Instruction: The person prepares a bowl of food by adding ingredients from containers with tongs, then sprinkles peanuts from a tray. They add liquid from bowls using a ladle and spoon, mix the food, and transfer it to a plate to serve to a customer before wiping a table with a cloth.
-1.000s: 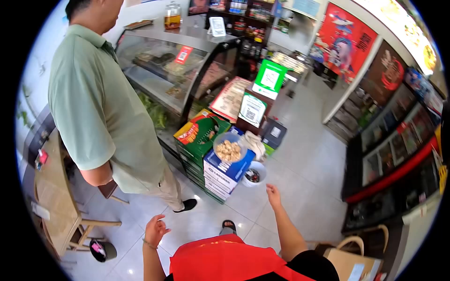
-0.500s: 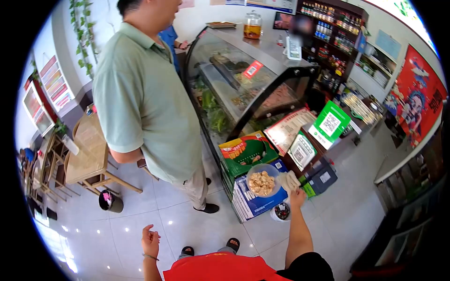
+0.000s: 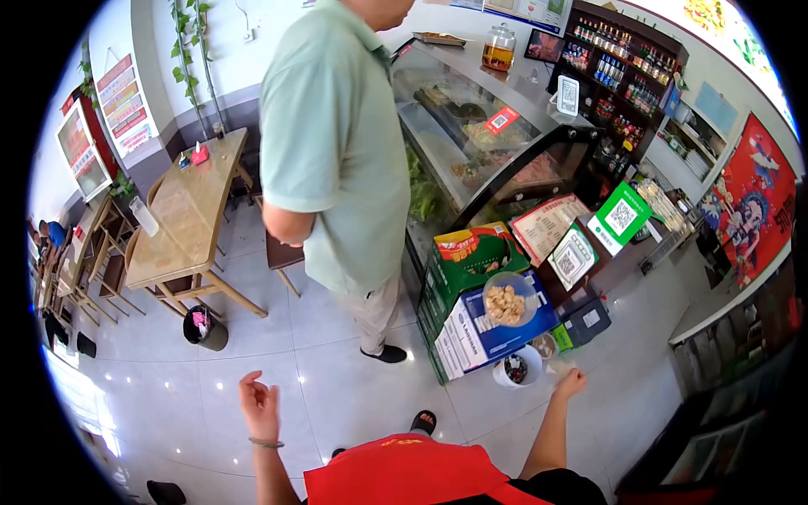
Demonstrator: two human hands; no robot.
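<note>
My right hand (image 3: 571, 384) is closed on a thin pale thing (image 3: 556, 368), blurred and partly see-through, perhaps a cloth or a plastic bag. Just left of it stands a white bucket (image 3: 534, 370) with dark bits inside. Above the bucket, a clear round tub (image 3: 529, 311) of light brown chunks (image 3: 505, 305) rests on a blue box (image 3: 505, 338). Over the floor at the left, my left hand (image 3: 260, 406) is raised with its fingers loosely bent and apart, and no object shows in it.
A person in a pale green shirt (image 3: 337, 151) stands ahead, beside the glass display case (image 3: 480, 143). A green box (image 3: 459, 273) stands against the case. Payment-code signs (image 3: 623, 215) face me. To the left are a wooden table (image 3: 181, 215) and a bin (image 3: 206, 332).
My right hand has drawn away from beside the tub, down and right, with the pale thing. My left hand stays raised. The view has turned somewhat left.
</note>
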